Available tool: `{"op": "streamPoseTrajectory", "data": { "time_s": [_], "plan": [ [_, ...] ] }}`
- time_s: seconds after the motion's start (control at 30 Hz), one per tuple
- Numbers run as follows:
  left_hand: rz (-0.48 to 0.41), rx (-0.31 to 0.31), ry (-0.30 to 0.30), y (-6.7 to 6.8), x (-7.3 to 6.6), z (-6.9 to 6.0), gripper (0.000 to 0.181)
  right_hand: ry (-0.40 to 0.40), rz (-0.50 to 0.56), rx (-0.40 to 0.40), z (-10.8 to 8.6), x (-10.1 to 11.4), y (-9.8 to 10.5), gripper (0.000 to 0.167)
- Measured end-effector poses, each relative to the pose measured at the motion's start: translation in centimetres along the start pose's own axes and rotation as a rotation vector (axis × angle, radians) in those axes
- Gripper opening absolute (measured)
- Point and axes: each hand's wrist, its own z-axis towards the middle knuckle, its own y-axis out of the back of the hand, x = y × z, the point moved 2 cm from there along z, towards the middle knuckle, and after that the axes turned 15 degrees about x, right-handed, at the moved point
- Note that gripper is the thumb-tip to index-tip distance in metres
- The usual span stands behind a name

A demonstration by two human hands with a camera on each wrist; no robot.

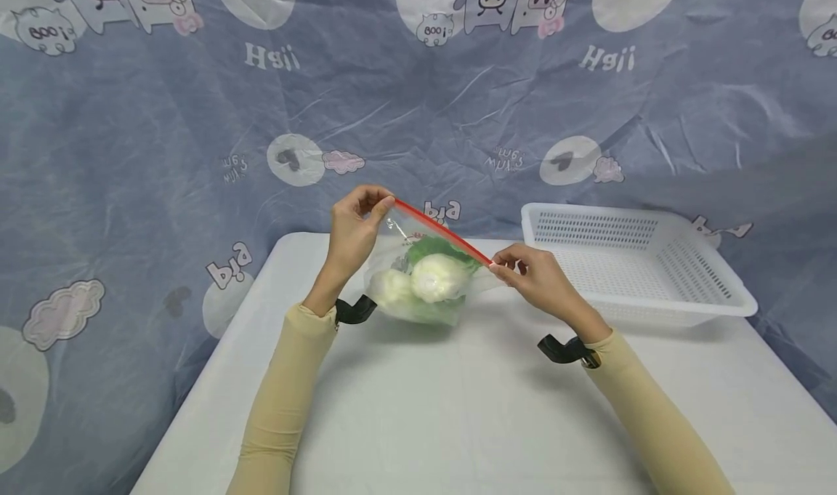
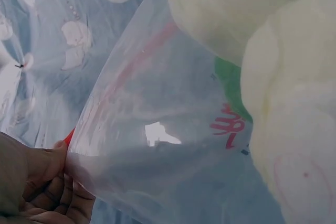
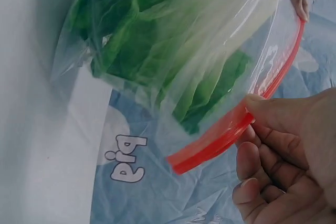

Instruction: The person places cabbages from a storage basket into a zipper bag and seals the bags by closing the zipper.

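Observation:
A clear zip bag [image 1: 451, 313] with a red zip strip [image 1: 443, 230] hangs over the table, its strip slanting down to the right. Inside lie leafy green vegetables with thick white bases [image 1: 437, 277], resembling bok choy; the right wrist view shows their green leaves [image 3: 152, 45]. At the strip's upper left end, my left hand [image 1: 353, 227] pinches it between thumb and fingers. My right hand [image 1: 541, 280] pinches the strip near its lower right end, and in the right wrist view a short red end sticks out past the thumb. Red print [image 2: 228, 124] marks the bag.
To the right, a white perforated plastic basket [image 1: 660, 307] stands on the white-covered table [image 1: 484, 415], close to my right hand. Behind the table hangs a blue-grey patterned cloth [image 1: 405, 102].

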Motion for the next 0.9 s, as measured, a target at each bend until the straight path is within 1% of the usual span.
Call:
{"op": "streamPoseTrajectory", "data": {
  "time_s": [0.1,0.23,0.33,0.43,0.53,0.6,0.67,0.73,0.8,0.87,0.9],
  "plan": [
    [0.004,-0.015,0.004,0.4,-0.8,-0.1,0.015,-0.032,-0.004,0.013,-0.2,-0.9,0.0,0.009],
    [0.013,-0.035,-0.004,0.9,-0.8,-0.1,0.015,-0.069,-0.009,0.028,-0.4,-2.1,-0.2,0.009],
    [0.021,-0.036,-0.017,1.1,-0.6,0.0,0.015,-0.102,0.011,0.049,-0.7,-2.8,-0.5,0.011],
    [0.023,-0.037,-0.023,1.2,-0.5,0.0,0.016,-0.121,0.042,0.067,-0.7,-3.2,-0.7,0.014],
    [0.033,-0.037,-0.019,1.0,-0.5,0.0,0.015,-0.136,0.081,0.077,-0.4,-3.3,-0.9,0.015],
    [0.049,-0.015,-0.008,0.8,-0.4,-0.1,0.015,-0.156,0.120,0.092,0.1,-3.6,-1.1,0.014],
    [0.070,0.045,0.013,0.5,-0.1,-0.1,0.014,-0.194,0.178,0.118,0.6,-4.0,-1.3,0.015],
    [0.082,0.152,0.035,0.1,-0.3,-0.3,0.013,-0.251,0.275,0.147,1.1,-4.6,-1.4,0.018],
    [0.084,0.306,0.044,-0.3,-0.7,-0.7,0.011,-0.304,0.383,0.186,1.5,-5.0,-1.4,0.025],
    [0.074,0.487,0.035,-0.8,-2.0,-1.3,0.007,-0.347,0.477,0.219,2.0,-5.4,-1.4,0.033],
    [0.072,0.578,0.023,-1.2,-2.7,-1.7,0.005,-0.353,0.508,0.238,2.3,-5.5,-1.3,0.036]
  ]
}}
